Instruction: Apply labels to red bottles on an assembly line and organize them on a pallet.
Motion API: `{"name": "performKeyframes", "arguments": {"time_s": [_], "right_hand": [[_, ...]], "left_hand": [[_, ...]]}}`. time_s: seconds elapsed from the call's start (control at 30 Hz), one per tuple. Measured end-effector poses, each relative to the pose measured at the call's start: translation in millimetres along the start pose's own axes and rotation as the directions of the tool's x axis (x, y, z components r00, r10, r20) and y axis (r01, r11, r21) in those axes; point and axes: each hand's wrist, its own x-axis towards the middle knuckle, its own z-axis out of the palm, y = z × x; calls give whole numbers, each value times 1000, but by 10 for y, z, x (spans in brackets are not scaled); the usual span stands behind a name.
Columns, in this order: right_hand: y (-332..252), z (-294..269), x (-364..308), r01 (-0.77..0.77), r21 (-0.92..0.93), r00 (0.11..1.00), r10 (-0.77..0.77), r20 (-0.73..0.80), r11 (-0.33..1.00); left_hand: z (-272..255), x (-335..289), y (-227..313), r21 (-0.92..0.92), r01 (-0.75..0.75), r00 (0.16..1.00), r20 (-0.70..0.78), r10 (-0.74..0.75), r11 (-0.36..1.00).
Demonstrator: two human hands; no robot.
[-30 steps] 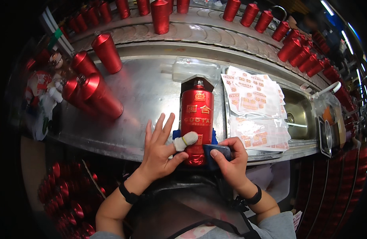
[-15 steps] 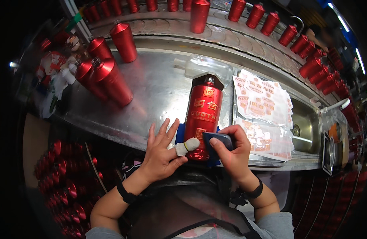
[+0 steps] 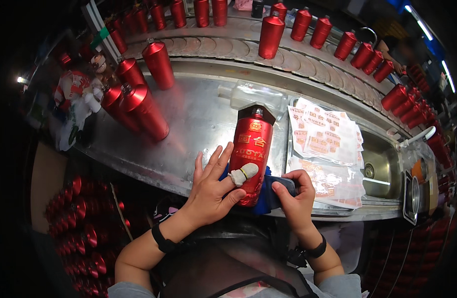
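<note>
A red bottle (image 3: 244,155) with gold lettering lies on its back on a dark block and blue cloth (image 3: 262,202), neck pointing away from me. My left hand (image 3: 211,181) rests along its left side with fingers spread. One finger wears a pale cloth finger cover (image 3: 244,174) and presses on the bottle's lower front. Beside the bottle's lower right edge, my right hand (image 3: 299,196) pinches a flat dark scraper (image 3: 278,191) between thumb and fingers. The scraper's far edge is close to the bottle; whether they touch I cannot tell.
Sheets of printed labels (image 3: 325,134) lie on a tray to the right, before a sink (image 3: 380,164). Several red bottles (image 3: 144,111) stand at the left. A clear glass bottle (image 3: 253,94) lies behind the work. Beyond runs a conveyor (image 3: 213,47) carrying more red bottles.
My right hand has drawn the scraper rightward, off the bottle's front to its side. The covered left finger has moved up onto the lower front. A conveyor bottle has moved right.
</note>
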Motion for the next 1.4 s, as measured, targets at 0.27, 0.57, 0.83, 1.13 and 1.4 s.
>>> {"name": "performKeyframes", "arguments": {"time_s": [0.27,0.57,0.83,1.13,1.4], "right_hand": [[-34,-32,-10,-80,156,991,62,116,985],[219,-188,25,-107,9,990,106,89,994],[130,-336,15,-126,-248,948,190,255,961],[-14,112,50,505,-650,836,-135,531,568],[-351,-143,-38,734,-455,640,-292,710,504]], "left_hand": [[1,-244,-49,63,-82,994,81,76,995],[-57,-124,-416,-83,254,956,-130,-263,964],[-37,1212,-581,-618,679,693,365,-621,396],[287,1687,-670,-635,765,631,706,-323,106],[-409,838,-46,-919,387,835,318,-449,70]]}}
